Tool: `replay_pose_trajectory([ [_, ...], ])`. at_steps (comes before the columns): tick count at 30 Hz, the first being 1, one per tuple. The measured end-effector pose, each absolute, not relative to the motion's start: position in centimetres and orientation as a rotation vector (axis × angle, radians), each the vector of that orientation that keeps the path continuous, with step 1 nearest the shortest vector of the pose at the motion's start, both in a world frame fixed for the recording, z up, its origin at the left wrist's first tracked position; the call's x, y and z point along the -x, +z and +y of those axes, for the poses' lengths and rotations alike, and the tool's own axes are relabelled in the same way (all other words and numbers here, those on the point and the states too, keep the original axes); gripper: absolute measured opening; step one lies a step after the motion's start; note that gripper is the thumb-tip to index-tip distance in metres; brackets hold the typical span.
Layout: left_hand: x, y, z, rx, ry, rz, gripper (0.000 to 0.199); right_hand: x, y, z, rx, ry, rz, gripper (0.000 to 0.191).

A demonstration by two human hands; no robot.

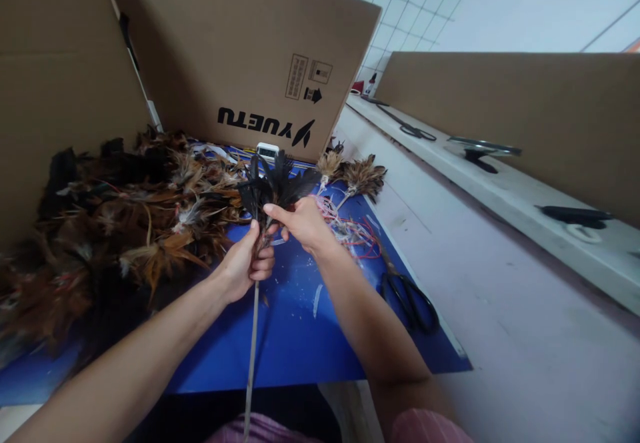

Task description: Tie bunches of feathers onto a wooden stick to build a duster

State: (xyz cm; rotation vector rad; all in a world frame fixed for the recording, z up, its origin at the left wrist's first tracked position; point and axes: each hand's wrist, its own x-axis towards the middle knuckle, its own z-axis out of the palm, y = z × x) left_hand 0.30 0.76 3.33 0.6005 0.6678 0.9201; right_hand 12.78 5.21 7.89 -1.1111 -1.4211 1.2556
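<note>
A feather duster [275, 183] with dark feathers at its top is between my two hands, over the blue table. Its thin pale stick [253, 349] runs down toward my lap. My left hand [249, 259] is wrapped round the stick just under the feathers. Higher up, my right hand [300, 223] pinches at the base of the dark feathers, thumb against them. Whether it also holds a string or a loose feather is hidden. Close on the left lies a large heap of brown and black feathers [150, 223].
Black-handled scissors [410, 299] lie at the right, beside tangled pink and white strings [350, 229]. Two tan feather bundles [363, 175] rest behind them. A small white digital device [267, 152] stands before the cardboard [240, 49]. A white ledge [510, 193] with tools runs along the right.
</note>
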Motion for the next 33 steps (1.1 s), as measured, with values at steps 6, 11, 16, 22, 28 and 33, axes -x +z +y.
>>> replay_pose_trajectory([
  [6,-0.5,2.9,0.7,-0.751,0.941,0.705,0.035,-12.8,6.3,6.2,1.21,1.142,-1.531,0.02],
  [11,-0.6,2.8,0.7,-0.788,0.974,0.739,0.034,-12.3,5.6,6.5,1.235,1.041,-1.583,0.019],
  [16,-0.6,2.7,0.9,-0.757,1.001,0.771,0.036,-12.1,6.2,5.7,1.239,0.961,-1.54,0.023],
  [22,-0.2,2.9,0.8,-0.727,1.013,0.715,0.044,-13.7,5.5,3.5,1.329,0.75,-1.51,0.035],
  [28,-0.6,3.3,-0.1,-0.714,0.863,0.621,0.045,-13.2,4.3,3.1,0.972,1.688,-1.321,0.044],
  [33,-0.7,3.6,-0.6,-0.67,0.753,0.556,0.043,-12.4,4.3,3.0,0.921,1.846,-1.182,0.041],
])
